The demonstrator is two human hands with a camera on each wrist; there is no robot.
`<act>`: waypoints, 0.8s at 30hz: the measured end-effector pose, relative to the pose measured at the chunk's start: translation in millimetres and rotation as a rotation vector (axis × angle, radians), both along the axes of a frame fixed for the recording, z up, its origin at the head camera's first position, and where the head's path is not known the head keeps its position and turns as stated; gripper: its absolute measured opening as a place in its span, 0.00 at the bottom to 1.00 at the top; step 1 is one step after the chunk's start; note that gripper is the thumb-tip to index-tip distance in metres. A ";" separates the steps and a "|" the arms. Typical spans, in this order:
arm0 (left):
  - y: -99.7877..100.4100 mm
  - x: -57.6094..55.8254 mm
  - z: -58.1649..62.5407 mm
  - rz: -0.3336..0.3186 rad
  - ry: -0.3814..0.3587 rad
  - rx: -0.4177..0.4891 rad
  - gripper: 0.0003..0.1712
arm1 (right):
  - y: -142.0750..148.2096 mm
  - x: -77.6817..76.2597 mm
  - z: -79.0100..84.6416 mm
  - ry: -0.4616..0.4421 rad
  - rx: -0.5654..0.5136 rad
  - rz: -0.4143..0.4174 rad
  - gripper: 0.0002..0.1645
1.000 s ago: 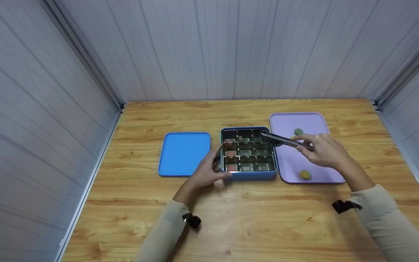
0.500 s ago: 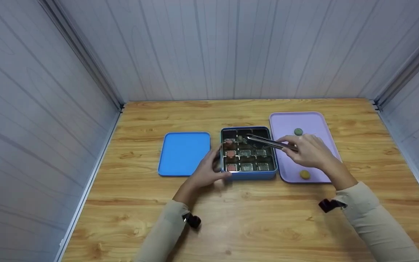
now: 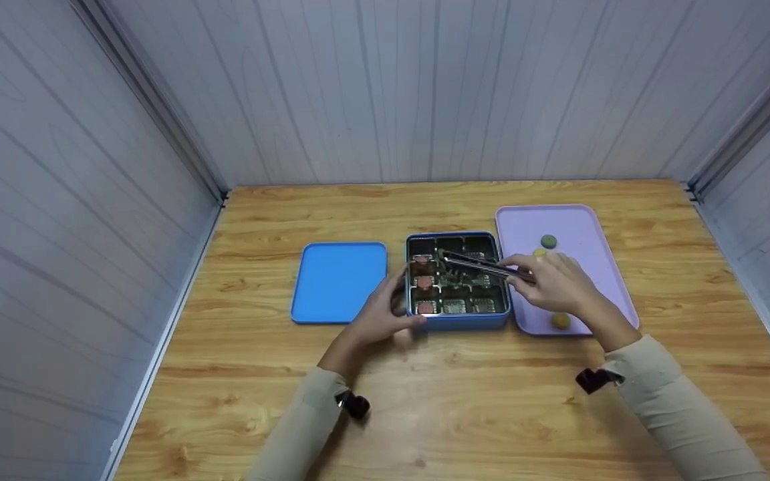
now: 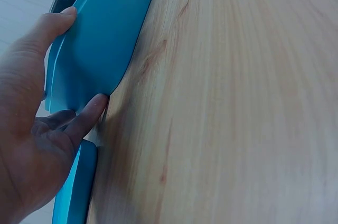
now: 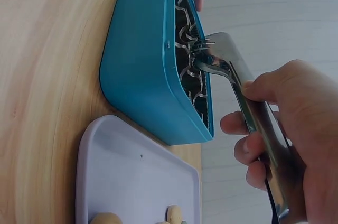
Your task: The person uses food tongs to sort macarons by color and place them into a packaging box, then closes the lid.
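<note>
A blue box (image 3: 465,323) with a dark compartment insert stands mid-table. My left hand (image 3: 378,317) holds its near left corner, thumb along the front wall and fingers on the left side, as the left wrist view also shows. My right hand (image 3: 552,280) grips metal tongs (image 3: 482,265), which reach in over the right rim. Their forked tips (image 5: 203,55) are down in the insert, at the small green round cookie (image 3: 440,254) in the back middle compartment. Pink round cookies (image 3: 425,282) fill the left column. Whether the tips pinch the green one, I cannot tell.
Right of the box lies a purple tray (image 3: 579,224) bearing a green cookie (image 3: 549,241) and yellow cookies (image 3: 561,321), partly behind my right hand. A flat blue lid (image 3: 339,284) rests left of the box. Pale panel walls (image 3: 398,93) close off the table's back and sides.
My right hand has moved left with the tongs; their tips went from the back right compartment to the green cookie in the back middle one. The left hand and box have stayed put.
</note>
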State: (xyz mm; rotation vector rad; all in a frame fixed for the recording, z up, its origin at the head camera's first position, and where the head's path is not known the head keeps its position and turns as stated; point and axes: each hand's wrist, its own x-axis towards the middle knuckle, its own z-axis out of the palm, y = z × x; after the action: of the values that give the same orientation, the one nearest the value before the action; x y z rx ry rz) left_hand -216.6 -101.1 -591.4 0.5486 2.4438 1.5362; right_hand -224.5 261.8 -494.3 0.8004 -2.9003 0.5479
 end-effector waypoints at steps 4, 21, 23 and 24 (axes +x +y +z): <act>-0.3 -0.3 -1.0 -0.008 0.012 0.002 0.70 | -0.7 0.5 -0.3 0.000 0.003 -0.008 0.19; 2.2 0.3 -2.3 -0.012 -0.023 0.072 0.68 | 14.1 -4.9 1.1 -0.002 -0.069 -0.115 0.24; 2.0 0.1 -2.6 -0.010 -0.025 0.068 0.69 | 18.5 -6.6 1.4 0.002 -0.077 -0.125 0.24; 2.0 0.0 -2.4 -0.010 -0.025 0.070 0.69 | 21.0 -7.5 1.5 0.005 -0.082 -0.130 0.24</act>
State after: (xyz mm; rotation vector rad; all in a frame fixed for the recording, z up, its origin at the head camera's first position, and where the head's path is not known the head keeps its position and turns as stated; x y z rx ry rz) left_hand -216.5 -99.1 -593.8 0.5501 2.3736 1.6196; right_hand -232.0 282.8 -492.8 0.5962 -2.8780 0.6446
